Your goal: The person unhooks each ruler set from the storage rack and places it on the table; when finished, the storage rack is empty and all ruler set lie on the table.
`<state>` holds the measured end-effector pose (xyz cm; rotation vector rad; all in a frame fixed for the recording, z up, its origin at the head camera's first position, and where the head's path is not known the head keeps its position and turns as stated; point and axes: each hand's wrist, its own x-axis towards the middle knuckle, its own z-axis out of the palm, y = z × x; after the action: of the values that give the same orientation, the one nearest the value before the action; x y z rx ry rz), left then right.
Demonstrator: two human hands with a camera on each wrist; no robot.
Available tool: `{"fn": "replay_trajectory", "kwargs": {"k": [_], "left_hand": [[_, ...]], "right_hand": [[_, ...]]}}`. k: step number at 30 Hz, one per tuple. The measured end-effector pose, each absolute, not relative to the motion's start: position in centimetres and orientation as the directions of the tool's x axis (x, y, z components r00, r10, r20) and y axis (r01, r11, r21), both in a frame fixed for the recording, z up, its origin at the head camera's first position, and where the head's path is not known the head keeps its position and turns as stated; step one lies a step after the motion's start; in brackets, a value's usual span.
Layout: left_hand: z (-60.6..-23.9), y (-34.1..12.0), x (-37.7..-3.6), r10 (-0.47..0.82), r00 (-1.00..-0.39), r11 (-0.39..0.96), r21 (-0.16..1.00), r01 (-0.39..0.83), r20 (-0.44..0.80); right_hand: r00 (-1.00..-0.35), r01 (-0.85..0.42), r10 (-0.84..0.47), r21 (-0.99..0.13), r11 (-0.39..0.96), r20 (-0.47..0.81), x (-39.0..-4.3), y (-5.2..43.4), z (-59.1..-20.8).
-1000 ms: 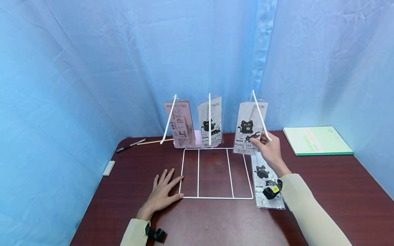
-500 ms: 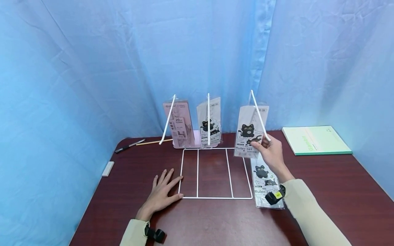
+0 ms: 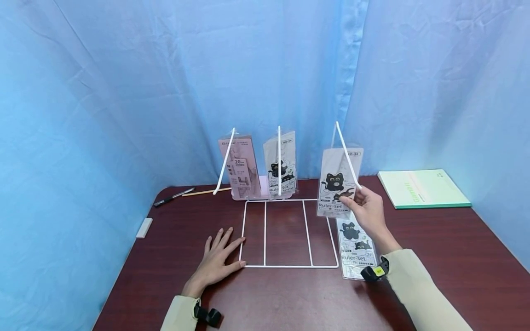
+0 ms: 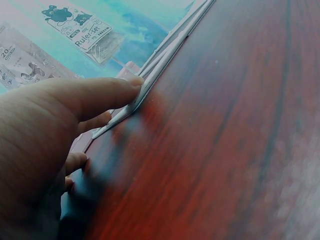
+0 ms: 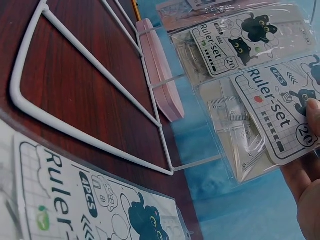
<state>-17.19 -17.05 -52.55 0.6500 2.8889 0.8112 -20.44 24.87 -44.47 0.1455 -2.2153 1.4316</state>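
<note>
A person sits at a dark red wooden tabletop [image 3: 434, 257] ringed by blue curtains. From the head camera, the right hand [image 3: 366, 209] pinches a clear ruler-set packet [image 3: 339, 184] printed with black cats, thumb in front and fingers behind, holding it upright above the far right corner of a white wire rack [image 3: 285, 234] that lies toward the middle of the tabletop. The packet is beside the rack's rightmost slanted upright; whether they touch cannot be told. The left hand [image 3: 217, 259] lies flat with fingers spread straight, at the rack's near left corner.

Only the left wrist camera shows the thumb tip pressing against the rack's wire. Only the right wrist camera shows the rulers inside the held packet and the "Ruler-set" lettering close up.

A second cat packet [image 3: 356, 248] lies flat along the rack's right side. Two more packets, one pink [image 3: 240, 168], one with cats [image 3: 281, 170], stand at the rack's far edge. A green notebook [image 3: 422, 188] sits at the far right corner; a pen [image 3: 171, 196], a pencil [image 3: 204, 191] and an eraser [image 3: 143, 228] lie near the left edge.
</note>
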Motion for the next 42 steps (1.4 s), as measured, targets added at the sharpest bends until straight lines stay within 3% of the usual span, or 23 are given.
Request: {"fn": "replay_trajectory", "kwargs": {"k": [42], "left_hand": [[-52.3, -17.0, -17.2, 0.41, -0.912, 0.787, 0.505, 0.355, 0.003]], "right_hand": [[-0.851, -0.408, 0.156, -0.818, 0.406, 0.501, -15.4, 24.7, -44.5]]}}
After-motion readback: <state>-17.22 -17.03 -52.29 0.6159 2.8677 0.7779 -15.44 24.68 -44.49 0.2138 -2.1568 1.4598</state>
